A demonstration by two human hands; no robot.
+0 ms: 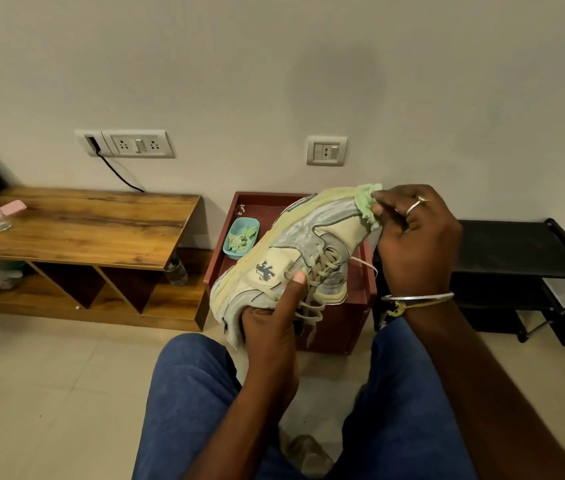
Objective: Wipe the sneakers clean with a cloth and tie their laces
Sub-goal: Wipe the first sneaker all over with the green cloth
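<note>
One sneaker mid-wipe: left hand gripping heel, right hand pinching green cloth at toe; laces loose, tying still ahead

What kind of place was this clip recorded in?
Most likely a room in a home. A low wooden bench with open cubbies stands against a plain wall with white power sockets, beside a black metal shoe rack, on a tiled floor. The person sits wiping a pale worn sneaker.

Wooden bench, teal tray, black rack.
</note>
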